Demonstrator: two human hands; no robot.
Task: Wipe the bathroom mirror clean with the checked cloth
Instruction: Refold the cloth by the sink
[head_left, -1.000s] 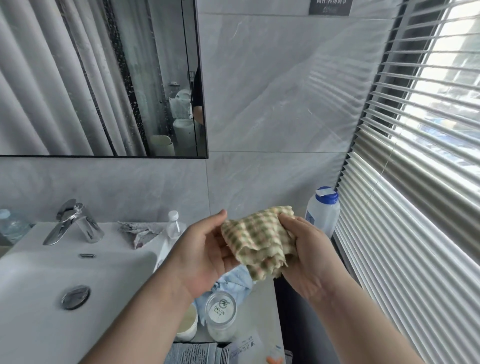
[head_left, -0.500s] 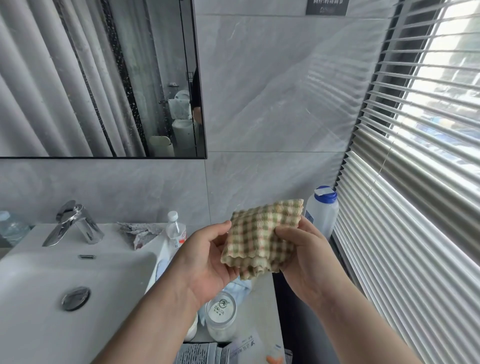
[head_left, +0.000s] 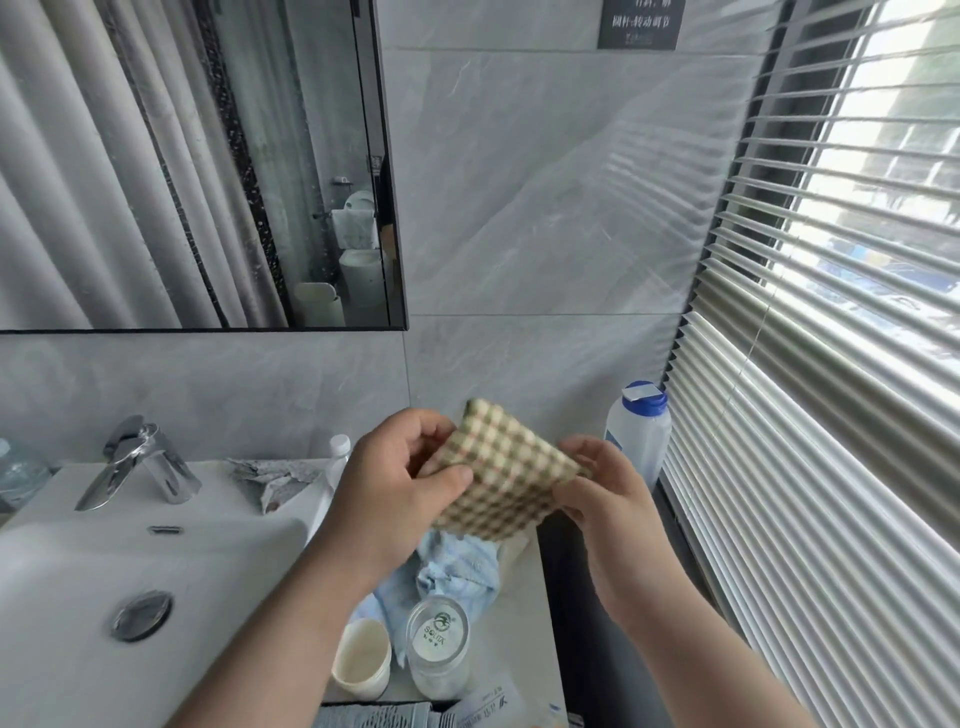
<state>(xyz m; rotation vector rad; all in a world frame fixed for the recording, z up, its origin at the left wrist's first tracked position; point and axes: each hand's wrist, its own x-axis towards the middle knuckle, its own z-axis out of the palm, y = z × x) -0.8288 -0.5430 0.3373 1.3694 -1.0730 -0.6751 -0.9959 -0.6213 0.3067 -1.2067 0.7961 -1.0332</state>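
We hold the checked cloth (head_left: 498, 467) between both hands in front of us, folded into a flat pad and tilted, with one corner pointing up toward the wall. Our left hand (head_left: 400, 483) curls round its left edge, thumb pressed on the front face; our right hand (head_left: 608, 499) pinches the right edge with the fingers bent behind it. The cloth is up in the air, well apart from the mirror (head_left: 182, 156), which hangs on the tiled wall up and to the left with specks on its glass. Just below the cloth a blue towel (head_left: 457, 566) lies crumpled on the counter (head_left: 519, 623), with a lidded jar (head_left: 436, 631) and a pale cup (head_left: 361, 657) beside it. To the left are the white basin (head_left: 78, 571) and its chrome tap (head_left: 135, 462). Behind our right hand stands a white bottle (head_left: 636, 431) with a blue cap, next to the window blinds (head_left: 805, 364).
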